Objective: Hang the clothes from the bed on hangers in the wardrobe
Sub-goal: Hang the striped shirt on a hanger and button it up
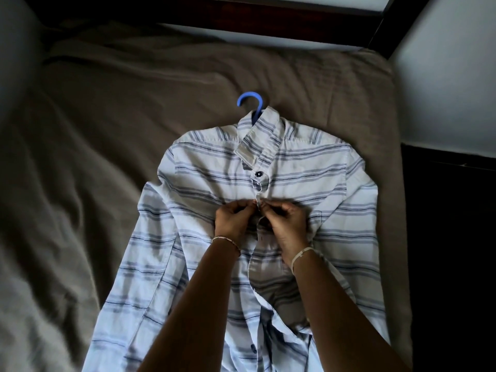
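Two hands work at the placket of the striped shirt [308, 183], which lies face up on the bed [107, 130] so the fabric stays flat. Left hand [233, 220] and right hand [287, 224] each pinch one front edge, fingers narrow and curled, likely fastening the second button. The blue hanger [251, 102] already sits inside the collar, its hook exposed for lifting.

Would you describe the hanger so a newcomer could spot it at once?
Start at the brown bed, where a striped shirt lies flat. Just beyond its collar a hook pokes out: that is the hanger, the only bright blue thing.
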`<move>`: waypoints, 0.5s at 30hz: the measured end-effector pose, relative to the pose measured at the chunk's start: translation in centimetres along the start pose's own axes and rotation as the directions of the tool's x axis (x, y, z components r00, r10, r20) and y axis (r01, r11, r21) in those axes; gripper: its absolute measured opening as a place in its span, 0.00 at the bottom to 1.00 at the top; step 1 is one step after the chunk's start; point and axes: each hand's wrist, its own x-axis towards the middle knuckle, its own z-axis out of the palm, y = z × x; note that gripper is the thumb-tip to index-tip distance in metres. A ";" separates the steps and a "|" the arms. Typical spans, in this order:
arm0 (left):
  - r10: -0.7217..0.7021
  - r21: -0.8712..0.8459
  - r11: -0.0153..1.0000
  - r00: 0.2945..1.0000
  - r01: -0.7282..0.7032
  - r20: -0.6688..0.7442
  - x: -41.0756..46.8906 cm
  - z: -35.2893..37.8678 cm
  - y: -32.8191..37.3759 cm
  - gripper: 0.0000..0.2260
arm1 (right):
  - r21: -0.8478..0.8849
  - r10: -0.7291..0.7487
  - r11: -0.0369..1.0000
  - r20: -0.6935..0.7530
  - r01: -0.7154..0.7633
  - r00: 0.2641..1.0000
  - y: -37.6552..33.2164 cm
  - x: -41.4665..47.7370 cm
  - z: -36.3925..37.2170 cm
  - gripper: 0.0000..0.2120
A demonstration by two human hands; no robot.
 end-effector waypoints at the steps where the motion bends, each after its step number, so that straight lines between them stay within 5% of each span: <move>1: -0.010 -0.013 1.000 1.000 0.009 -0.019 0.0 0.0 0.1 0.06 | -0.022 -0.009 1.000 -0.008 0.009 1.000 0.0 0.0 0.1 0.05; 9: 0.001 -0.068 0.998 1.000 0.000 0.010 -0.2 -0.1 -0.1 0.07 | -0.154 -0.046 0.987 -0.007 0.044 0.999 0.4 0.3 0.1 0.08; 15: 0.003 -0.109 0.994 0.995 0.009 0.103 0.0 -0.6 -0.4 0.07 | -0.037 0.011 0.999 0.030 -0.010 0.999 0.0 -0.1 -0.3 0.05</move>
